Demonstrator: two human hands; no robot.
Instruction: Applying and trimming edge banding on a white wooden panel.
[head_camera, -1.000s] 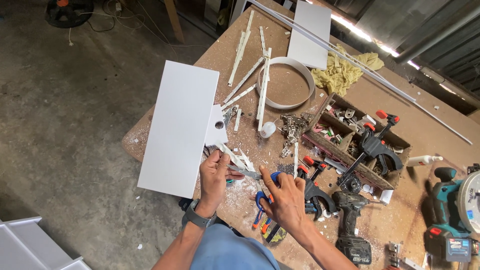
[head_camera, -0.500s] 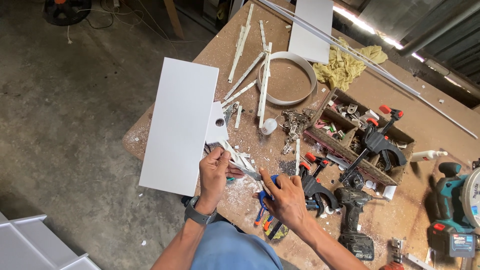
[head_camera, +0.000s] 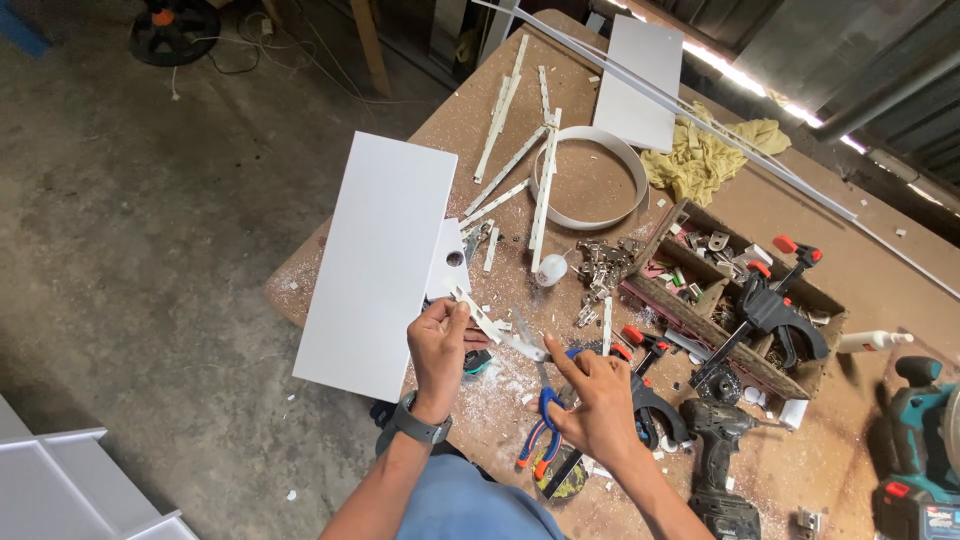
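Two hands are on one thin white strip (head_camera: 487, 322), which sits just above the counter (head_camera: 470, 110) beside the big white panel (head_camera: 375, 262). My left hand (head_camera: 438, 345) is closed on the strip's near end, thumb and fingertips pinching it. My right hand (head_camera: 598, 398) is loosely curled, its forefinger stretched toward the strip's far end by a small grey blade-like piece (head_camera: 527, 338); whether that finger presses or only nears it, I cannot tell. I judge the strip light and narrow, likely bendy along its length and easy to snap, with smooth faces that could slip, so a pinch on its flat sides near the end suits it best. Blue and orange pliers (head_camera: 540, 432) lie under my right wrist, white chips and dust scattered around them. The panel looks stiff and flat, overhanging the counter's edge.
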